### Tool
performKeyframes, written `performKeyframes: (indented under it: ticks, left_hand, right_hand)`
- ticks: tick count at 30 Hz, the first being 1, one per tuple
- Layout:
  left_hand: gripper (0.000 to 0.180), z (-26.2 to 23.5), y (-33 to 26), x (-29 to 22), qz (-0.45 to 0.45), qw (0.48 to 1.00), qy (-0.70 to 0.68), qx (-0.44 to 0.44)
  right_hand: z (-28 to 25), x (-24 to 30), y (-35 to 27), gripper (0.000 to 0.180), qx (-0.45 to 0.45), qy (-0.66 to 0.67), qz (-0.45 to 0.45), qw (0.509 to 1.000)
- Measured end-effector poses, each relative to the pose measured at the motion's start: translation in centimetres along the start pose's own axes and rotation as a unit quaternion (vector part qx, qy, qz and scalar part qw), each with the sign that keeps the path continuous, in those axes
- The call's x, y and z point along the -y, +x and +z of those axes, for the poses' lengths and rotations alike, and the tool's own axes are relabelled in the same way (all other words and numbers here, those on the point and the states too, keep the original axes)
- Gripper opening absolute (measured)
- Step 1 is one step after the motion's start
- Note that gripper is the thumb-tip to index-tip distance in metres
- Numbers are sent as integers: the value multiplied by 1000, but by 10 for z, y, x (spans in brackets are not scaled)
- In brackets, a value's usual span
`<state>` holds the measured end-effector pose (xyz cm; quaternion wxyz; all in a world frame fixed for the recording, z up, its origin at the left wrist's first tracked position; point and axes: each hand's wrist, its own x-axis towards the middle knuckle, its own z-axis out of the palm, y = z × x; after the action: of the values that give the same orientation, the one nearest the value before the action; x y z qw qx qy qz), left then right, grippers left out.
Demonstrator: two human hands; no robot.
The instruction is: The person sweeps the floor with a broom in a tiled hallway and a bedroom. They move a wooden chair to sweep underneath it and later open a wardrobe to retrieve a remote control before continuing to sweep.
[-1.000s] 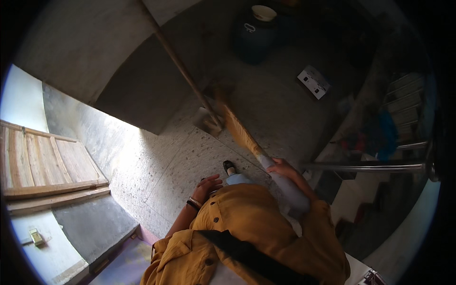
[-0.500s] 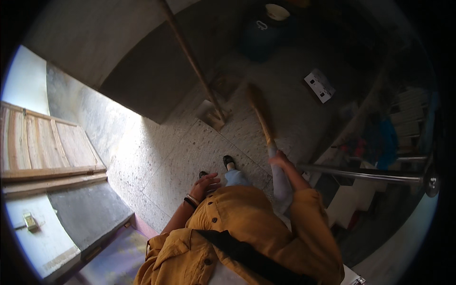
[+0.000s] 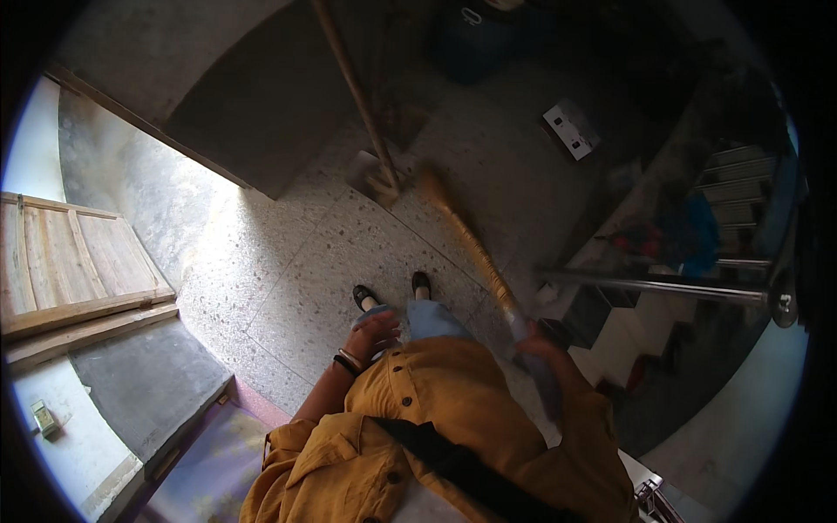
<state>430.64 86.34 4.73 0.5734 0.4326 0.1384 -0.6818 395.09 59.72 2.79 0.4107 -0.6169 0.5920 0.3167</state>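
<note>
In my right hand is a broom, gripped by its pale handle. Its straw-coloured length slants up and left over the floor, and the bristle end is blurred. My left hand hangs in front of my body with its fingers loosely stretched, holding nothing. Bracelets circle that wrist. Beyond the broom's tip, slightly to the left, a dustpan rests on the floor with a long wooden stick handle rising from it.
Speckled floor tiles lie around my shoes. A metal railing and stairs are on the right. A white box and a dark blue drum stand farther off. At left is a wooden door.
The broom and my right hand have moved slightly right and nearer my body. Both shoes now show more fully. The whole view has shifted a little.
</note>
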Motion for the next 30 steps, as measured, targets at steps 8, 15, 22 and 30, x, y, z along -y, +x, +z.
performKeyframes:
  ticks: [8,15,22,30]
  left_hand:
    - [40,8,-38,27,77,996,-13,-37]
    - [36,-1,-42,145,84,993,-73,-42]
    - [39,8,-40,254,90,992,-82,12]
    - [31,4,-88,257,132,981,-140,-18]
  right_hand:
    - [-26,-3,43,95,-113,34,35,992]
    - [2,-28,62,91,-43,5,-56,998]
    - [60,-112,-27,89,91,-114,-189,971]
    - [76,-32,-123,93,114,-122,-275,947]
